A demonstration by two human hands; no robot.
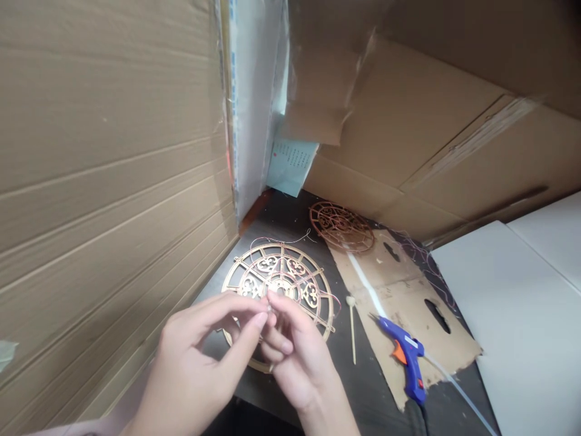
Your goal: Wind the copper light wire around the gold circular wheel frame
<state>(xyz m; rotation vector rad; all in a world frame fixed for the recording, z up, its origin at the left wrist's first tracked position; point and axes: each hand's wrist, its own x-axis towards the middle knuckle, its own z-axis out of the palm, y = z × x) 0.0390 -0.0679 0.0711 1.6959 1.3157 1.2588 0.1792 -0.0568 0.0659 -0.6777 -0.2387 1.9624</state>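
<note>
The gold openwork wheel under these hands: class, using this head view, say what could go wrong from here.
The thin strand looping off the gold openwork wheel could snag or kink while the left hand and right hand work close over the wheel's centre. The blue hot glue gun lies on the torn cardboard sheet near the right hand; if it is hot, which the view cannot show, a careless reach could cause a burn.
</note>
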